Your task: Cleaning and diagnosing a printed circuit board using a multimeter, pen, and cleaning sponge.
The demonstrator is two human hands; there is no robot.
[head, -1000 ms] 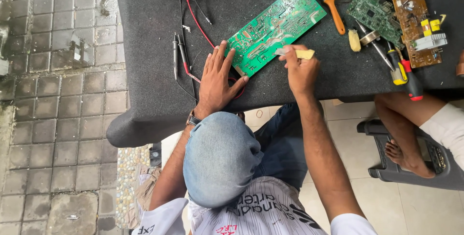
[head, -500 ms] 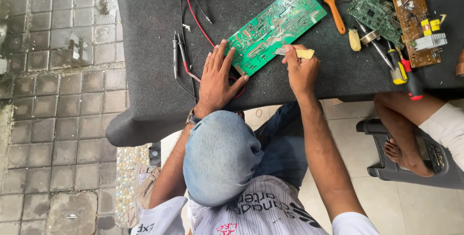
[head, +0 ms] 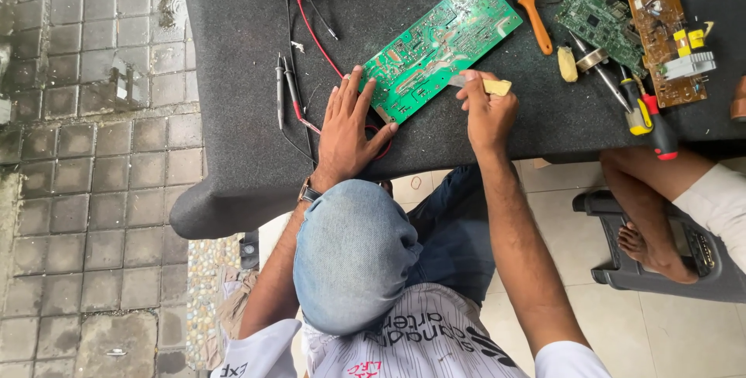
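Observation:
A long green circuit board (head: pixel 443 44) lies at an angle on the black table (head: pixel 233 75). My left hand (head: pixel 350 125) rests flat with its fingers spread, the fingertips on the board's near left corner. My right hand (head: pixel 486 106) is closed around a small tool with a pale yellow handle (head: pixel 497 87). The tool's metal tip touches the board's near edge. A red wire loop shows under my left hand.
Red and black meter probes (head: pixel 284 87) lie left of the board. On the right are a brush with an orange handle (head: pixel 532 5), a second green board (head: pixel 598 17), a brown board (head: pixel 660 28) and screwdrivers (head: pixel 649 118). Another person's leg (head: pixel 660 191) is at the right edge.

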